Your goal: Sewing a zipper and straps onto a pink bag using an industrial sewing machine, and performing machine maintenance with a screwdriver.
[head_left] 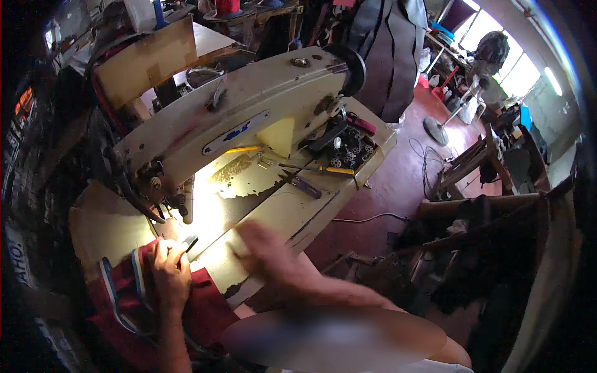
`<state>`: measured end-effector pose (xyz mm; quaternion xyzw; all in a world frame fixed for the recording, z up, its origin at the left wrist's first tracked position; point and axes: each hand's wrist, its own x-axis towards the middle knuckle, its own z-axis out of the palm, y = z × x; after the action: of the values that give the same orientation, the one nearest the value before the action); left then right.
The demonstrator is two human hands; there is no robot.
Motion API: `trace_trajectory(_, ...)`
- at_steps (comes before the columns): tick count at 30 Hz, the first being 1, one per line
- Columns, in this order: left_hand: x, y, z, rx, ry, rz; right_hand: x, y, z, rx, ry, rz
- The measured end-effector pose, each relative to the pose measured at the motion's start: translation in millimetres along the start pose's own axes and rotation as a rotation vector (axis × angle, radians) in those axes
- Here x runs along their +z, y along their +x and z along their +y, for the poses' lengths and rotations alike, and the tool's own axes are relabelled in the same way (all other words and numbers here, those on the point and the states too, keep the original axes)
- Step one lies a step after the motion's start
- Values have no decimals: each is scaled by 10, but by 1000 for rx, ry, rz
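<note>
My left hand (pixel 170 267) grips maroon fabric with striped edging (pixel 205 289) at the front of a cream sewing machine (pixel 242 105), its fingers bent beside the needle area. A small dark object (pixel 191 242), too small to make out, sticks out by its fingertips. My right hand (pixel 261 248) is smeared by motion over the lit table (pixel 292 224), right of the fabric; I cannot tell whether its fingers hold anything. Scissors (pixel 301 183) and a yellow-handled tool (pixel 336 170) lie on the table behind it.
A tray of small metal parts (pixel 348 152) sits at the machine's right. Beyond are hanging dark sheets (pixel 379 50), a fan stand (pixel 435 130), a cable on the pink floor (pixel 360 216) and wooden furniture (pixel 472 180). A cardboard panel (pixel 143 59) stands behind the machine.
</note>
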<state>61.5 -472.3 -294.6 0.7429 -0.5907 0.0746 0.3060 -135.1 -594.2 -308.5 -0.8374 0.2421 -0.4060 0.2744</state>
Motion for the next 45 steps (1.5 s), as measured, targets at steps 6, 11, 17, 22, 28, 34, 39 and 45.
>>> trace_trajectory(6, -17, 82, 20, -14, -54, 19, -2171, 492, 1820, 97, -695, 307)
trace_trajectory(11, -33, 70, 170, 30, 109, 44, -2887, 830, 2733, 204, -582, 43)
trace_trajectory(17, -8, 60, 118, -2, 31, 38, -2988, 915, 3012, 392, -297, -157)
trace_trajectory(22, 22, 28, 83, -17, 76, 15, -3007, 897, 3036, 366, -321, -125)
trace_trajectory(28, -33, 96, 161, -30, 101, 1, -2992, 819, 3495, 444, -292, -5)
trace_trajectory(34, 30, 63, 38, 29, 21, 81, -2856, 585, 3079, 212, -492, 612)
trace_trajectory(39, 50, -49, -87, -75, 61, 76, -1968, 144, 1041, 442, -319, 327)
trace_trajectory(45, -16, -8, -11, -252, -32, -12, -268, 248, -66, 474, 395, -291)
